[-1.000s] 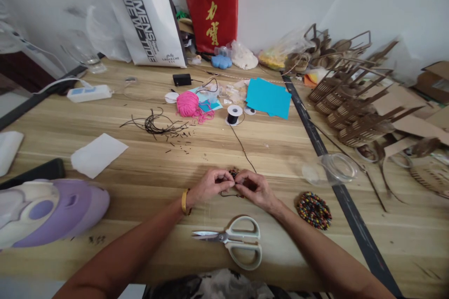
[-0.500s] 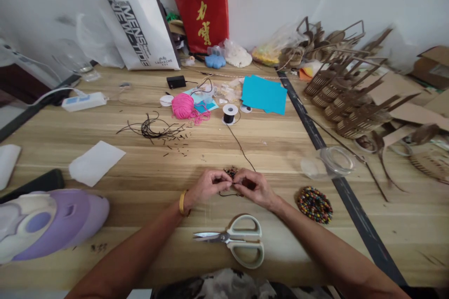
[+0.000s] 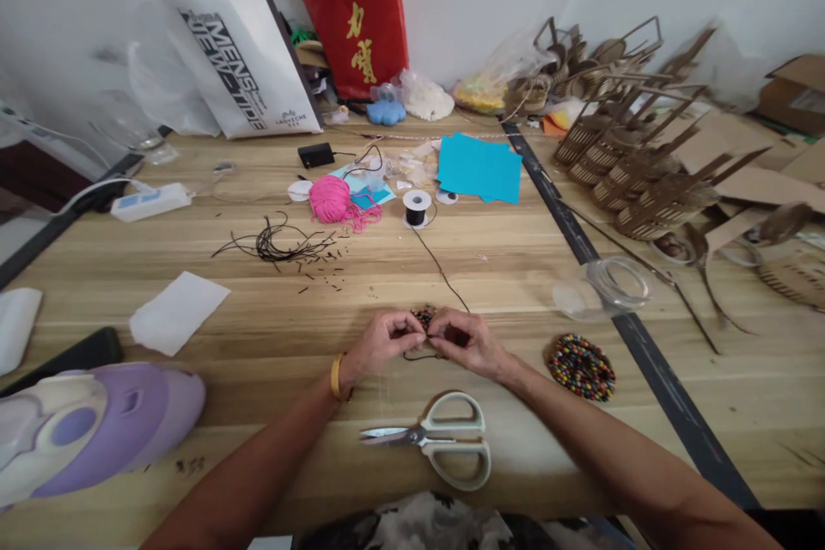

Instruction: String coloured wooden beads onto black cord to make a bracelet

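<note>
My left hand (image 3: 389,339) and my right hand (image 3: 469,345) meet fingertip to fingertip over the table, both pinching a thin black cord (image 3: 422,357). Just behind the fingertips lies a small cluster of coloured beads (image 3: 424,315), partly covered by the hands. From a white spool of black cord (image 3: 416,209), a strand runs down toward my right hand. Exactly how the cord passes between the fingers is too small to see. Scissors (image 3: 429,438) with pale handles lie in front of my hands, blades pointing left. A coil of coloured beads (image 3: 582,367) rests beside my right forearm.
Black cord lengths (image 3: 274,242) with cut bits lie behind left, near pink yarn (image 3: 330,198). Blue sheets (image 3: 480,168) are at the back. A clear tape roll (image 3: 619,284) and brown baskets (image 3: 650,180) stand right. A purple and white device (image 3: 122,425) and white paper (image 3: 179,311) lie left.
The camera view has tilted and shifted slightly. Both hands keep their pinch in nearly the same place, and the objects on the table have not moved.
</note>
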`<action>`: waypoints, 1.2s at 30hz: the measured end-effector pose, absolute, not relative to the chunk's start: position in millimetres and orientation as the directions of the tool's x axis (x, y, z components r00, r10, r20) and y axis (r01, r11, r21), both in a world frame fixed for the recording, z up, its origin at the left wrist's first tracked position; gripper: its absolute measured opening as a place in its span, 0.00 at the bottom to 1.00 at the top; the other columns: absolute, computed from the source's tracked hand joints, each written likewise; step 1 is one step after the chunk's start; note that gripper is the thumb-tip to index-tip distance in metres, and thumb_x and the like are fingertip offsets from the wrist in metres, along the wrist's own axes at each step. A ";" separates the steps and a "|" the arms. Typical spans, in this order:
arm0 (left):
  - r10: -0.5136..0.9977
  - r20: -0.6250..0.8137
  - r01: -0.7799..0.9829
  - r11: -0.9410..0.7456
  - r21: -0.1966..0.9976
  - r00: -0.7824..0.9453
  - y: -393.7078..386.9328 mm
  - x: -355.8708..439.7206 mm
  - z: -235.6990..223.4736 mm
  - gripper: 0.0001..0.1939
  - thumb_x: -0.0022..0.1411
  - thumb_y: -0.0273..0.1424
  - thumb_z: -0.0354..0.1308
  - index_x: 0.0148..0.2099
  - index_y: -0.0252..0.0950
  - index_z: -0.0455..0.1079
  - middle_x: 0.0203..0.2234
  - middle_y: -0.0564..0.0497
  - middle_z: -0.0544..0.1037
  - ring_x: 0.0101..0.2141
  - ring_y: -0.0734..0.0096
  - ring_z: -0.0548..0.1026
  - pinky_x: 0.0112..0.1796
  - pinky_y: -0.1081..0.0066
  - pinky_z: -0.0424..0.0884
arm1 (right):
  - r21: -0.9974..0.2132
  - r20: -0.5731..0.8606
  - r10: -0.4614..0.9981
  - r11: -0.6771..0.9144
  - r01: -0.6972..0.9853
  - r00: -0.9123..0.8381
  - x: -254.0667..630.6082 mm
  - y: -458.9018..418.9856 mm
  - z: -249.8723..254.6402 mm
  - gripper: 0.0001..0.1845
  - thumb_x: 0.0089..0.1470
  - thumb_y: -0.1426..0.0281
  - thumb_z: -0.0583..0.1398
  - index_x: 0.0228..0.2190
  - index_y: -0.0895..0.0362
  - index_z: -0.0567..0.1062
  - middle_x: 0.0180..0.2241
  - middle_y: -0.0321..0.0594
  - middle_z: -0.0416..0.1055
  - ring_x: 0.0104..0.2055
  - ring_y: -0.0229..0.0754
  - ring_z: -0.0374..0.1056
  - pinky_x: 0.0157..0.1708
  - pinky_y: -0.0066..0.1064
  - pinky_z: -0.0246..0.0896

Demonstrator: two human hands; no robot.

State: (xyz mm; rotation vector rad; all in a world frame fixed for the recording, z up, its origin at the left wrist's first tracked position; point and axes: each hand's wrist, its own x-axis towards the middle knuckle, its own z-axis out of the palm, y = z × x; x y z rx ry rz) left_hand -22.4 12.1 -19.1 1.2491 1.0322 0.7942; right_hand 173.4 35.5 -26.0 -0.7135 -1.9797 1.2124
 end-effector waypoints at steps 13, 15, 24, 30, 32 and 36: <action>0.913 -0.184 0.087 0.163 0.983 0.364 12.1 -22.0 -18.0 0.11 0.55 0.35 0.60 0.31 0.30 0.68 0.21 0.53 0.71 0.24 0.77 0.68 0.27 0.75 0.65 | -0.900 0.294 0.748 0.426 0.092 -0.595 174.0 36.2 -27.4 0.04 0.55 0.71 0.59 0.32 0.59 0.71 0.28 0.39 0.67 0.25 0.33 0.60 0.21 0.23 0.54; 0.912 -0.185 0.092 0.162 0.982 0.365 12.0 -22.3 -18.1 0.11 0.55 0.35 0.60 0.31 0.30 0.68 0.22 0.53 0.71 0.24 0.77 0.68 0.28 0.75 0.65 | -0.897 0.301 0.746 0.433 0.089 -0.594 173.8 36.4 -27.5 0.04 0.55 0.71 0.59 0.33 0.59 0.71 0.28 0.39 0.67 0.25 0.33 0.61 0.21 0.23 0.54; 0.912 -0.183 0.087 0.162 0.983 0.368 11.5 -22.3 -17.7 0.11 0.55 0.35 0.60 0.31 0.31 0.68 0.21 0.53 0.71 0.24 0.77 0.68 0.27 0.76 0.64 | -0.911 0.264 0.761 0.399 0.106 -0.593 174.6 35.4 -31.3 0.04 0.56 0.70 0.59 0.34 0.59 0.72 0.29 0.39 0.68 0.24 0.33 0.62 0.21 0.23 0.56; 0.912 -0.183 0.073 0.167 0.983 0.368 11.6 -22.4 -18.7 0.13 0.54 0.38 0.61 0.31 0.31 0.68 0.22 0.53 0.71 0.24 0.77 0.68 0.28 0.75 0.65 | -0.882 0.336 0.737 0.465 0.078 -0.586 173.1 37.1 -28.1 0.06 0.57 0.69 0.58 0.33 0.59 0.73 0.29 0.42 0.69 0.30 0.37 0.65 0.27 0.26 0.60; 0.911 -0.187 0.072 0.173 0.982 0.368 11.5 -22.3 -18.1 0.13 0.54 0.37 0.61 0.31 0.31 0.68 0.22 0.53 0.71 0.24 0.77 0.68 0.28 0.75 0.65 | -0.878 0.345 0.733 0.473 0.075 -0.586 172.8 37.6 -27.6 0.07 0.57 0.68 0.58 0.33 0.60 0.73 0.30 0.42 0.70 0.30 0.38 0.65 0.27 0.27 0.60; 0.912 -0.185 0.073 0.170 0.983 0.366 11.5 -22.5 -17.4 0.13 0.54 0.37 0.61 0.31 0.31 0.68 0.22 0.52 0.71 0.24 0.77 0.68 0.28 0.75 0.66 | -0.878 0.333 0.741 0.469 0.095 -0.584 173.1 38.1 -28.1 0.07 0.57 0.69 0.58 0.34 0.59 0.74 0.30 0.43 0.70 0.30 0.38 0.66 0.27 0.27 0.60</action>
